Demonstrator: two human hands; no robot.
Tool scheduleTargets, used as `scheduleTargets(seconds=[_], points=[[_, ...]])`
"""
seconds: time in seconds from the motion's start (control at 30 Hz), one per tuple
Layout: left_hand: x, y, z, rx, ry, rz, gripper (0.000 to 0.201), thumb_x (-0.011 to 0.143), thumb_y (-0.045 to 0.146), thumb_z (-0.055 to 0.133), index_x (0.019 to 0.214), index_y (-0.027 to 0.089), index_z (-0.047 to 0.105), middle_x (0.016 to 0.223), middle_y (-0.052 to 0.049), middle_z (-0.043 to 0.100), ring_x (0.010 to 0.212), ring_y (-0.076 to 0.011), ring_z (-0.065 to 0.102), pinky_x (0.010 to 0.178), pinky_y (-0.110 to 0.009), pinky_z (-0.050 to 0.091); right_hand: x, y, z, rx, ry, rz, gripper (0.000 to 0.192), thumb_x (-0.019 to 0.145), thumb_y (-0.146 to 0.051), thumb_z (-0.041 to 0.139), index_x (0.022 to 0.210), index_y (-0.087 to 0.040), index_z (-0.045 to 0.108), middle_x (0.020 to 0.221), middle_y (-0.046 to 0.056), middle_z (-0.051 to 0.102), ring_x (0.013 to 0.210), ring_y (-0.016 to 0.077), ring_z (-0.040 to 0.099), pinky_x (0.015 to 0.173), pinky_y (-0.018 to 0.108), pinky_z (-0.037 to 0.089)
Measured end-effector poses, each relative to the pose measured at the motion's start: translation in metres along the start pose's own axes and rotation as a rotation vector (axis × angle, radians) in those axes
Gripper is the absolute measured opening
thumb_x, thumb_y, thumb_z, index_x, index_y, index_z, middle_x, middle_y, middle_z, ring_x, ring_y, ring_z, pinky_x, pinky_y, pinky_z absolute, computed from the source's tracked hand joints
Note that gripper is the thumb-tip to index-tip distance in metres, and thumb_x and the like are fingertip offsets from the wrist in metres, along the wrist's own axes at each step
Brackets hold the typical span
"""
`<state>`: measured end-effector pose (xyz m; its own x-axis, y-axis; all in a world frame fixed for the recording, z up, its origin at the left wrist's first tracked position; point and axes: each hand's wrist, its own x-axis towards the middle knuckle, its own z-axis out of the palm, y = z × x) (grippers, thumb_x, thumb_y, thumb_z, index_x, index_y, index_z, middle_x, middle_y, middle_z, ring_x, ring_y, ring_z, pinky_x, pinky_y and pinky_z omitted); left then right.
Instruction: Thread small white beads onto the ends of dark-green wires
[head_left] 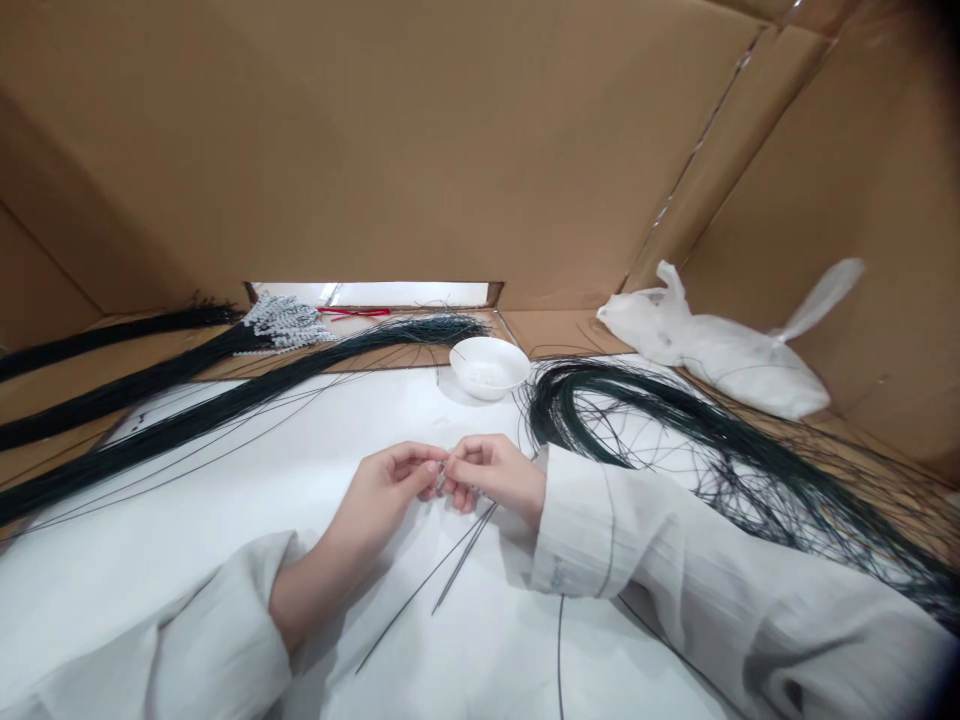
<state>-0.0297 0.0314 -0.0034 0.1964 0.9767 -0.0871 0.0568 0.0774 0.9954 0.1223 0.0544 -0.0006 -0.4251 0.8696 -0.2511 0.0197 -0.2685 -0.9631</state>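
the left hand (pixel 390 485) has its fingers curled in, thumb and forefinger pinched at the tips on the top end of thin dark wires (pixel 457 560). the right hand (pixel 495 472) meets it fingertip to fingertip, its fingers also curled and pinched on the same spot; something tiny and pale sits between the tips, too small to tell what. two or three wires run from the pinch down and toward the person, lying on the white cloth (pixel 262 500) under the palms.

just beyond the fingertips stands one small white bowl (pixel 489 366) with pale bits inside. right of the right hand, behind its sleeve, lies one big loose coil of dark green wire (pixel 675 430). farther off on that side is one white plastic bag (pixel 720 360). left of the left hand lie three long straight bundles of dark wire (pixel 187 415); one bundle ends in a cluster of white beads (pixel 289 322).

both forearms come in from the near edge in white sleeves, wrists resting low on the cloth, hands angled inward so the knuckles face each other. brown cardboard walls (pixel 450 140) stand all around.
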Motion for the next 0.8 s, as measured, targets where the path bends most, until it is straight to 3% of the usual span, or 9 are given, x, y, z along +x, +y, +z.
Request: scheduleTargets(seconds=[0.8], points=[[0.001,0.0021,0.0015,0.033,0.005,0.006,0.014,0.071,0.023,0.059,0.081,0.013,0.06,0.068,-0.002,0.062,0.06,-0.0113,0.056,0.059,-0.023,0.043,-0.0065,0.0022,0.0012,-0.157,0.008,-0.147,0.011,0.069,-0.018,0.057,0.064,-0.015,0.048,0.046,-0.004,0.052,0.039,0.0075,0.051,0.039,0.019,0.045]])
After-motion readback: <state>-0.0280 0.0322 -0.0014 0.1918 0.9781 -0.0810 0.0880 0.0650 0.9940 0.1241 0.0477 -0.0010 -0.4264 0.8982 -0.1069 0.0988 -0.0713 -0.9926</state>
